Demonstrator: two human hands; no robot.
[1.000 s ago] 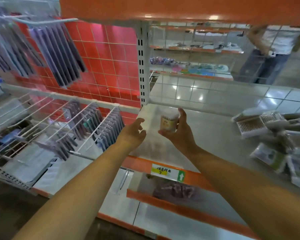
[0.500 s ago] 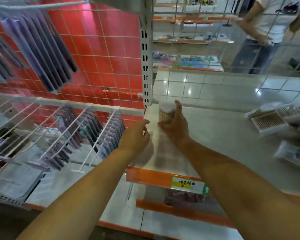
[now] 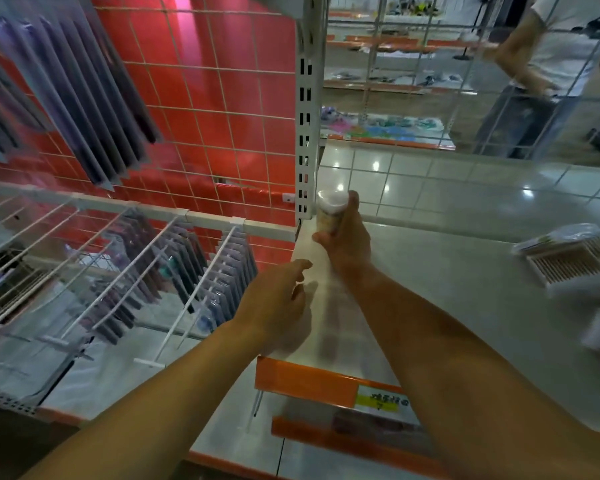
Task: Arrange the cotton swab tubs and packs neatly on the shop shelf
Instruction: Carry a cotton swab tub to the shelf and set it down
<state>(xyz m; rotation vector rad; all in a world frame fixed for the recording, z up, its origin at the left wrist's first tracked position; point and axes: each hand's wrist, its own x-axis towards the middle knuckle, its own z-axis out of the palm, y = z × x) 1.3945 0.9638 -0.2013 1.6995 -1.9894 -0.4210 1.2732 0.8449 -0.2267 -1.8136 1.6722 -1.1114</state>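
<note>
Both forearms are bare from the lower edge of the view up to the wrists, with no sleeve showing on either. The left hand (image 3: 278, 299) and the right hand (image 3: 347, 237) are bare too: no glove, ring, watch or band shows. The fingernails look short, though blur hides finer detail.

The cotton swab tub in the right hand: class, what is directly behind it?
Behind the tub stand the white slotted post and the wire grid. The right hand covers the tub's lower part, so its base cannot be seen.
</note>
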